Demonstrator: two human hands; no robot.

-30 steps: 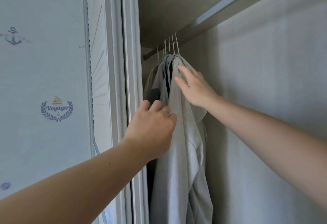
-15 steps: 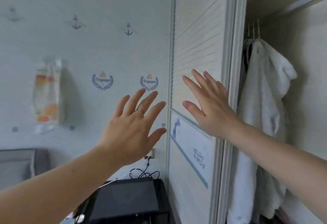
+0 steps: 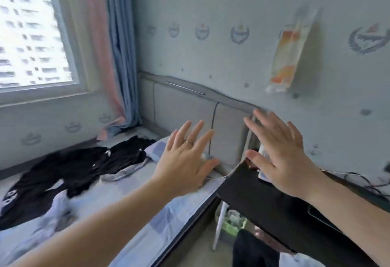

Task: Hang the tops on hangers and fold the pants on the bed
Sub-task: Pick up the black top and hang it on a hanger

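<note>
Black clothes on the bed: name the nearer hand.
Left. The left hand hovers right of the black clothes; the right hand is farther right, over the desk.

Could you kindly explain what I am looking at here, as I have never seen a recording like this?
There is no machine here. A person wears one wide-angle camera on the head, looking forward and down, so the two bare arms are their own. The left hand and the right hand are both raised with fingers spread, holding nothing. On the bed lie crumpled black clothes, not yet folded or hung. A dark table stands to the right of the bed.
</note>
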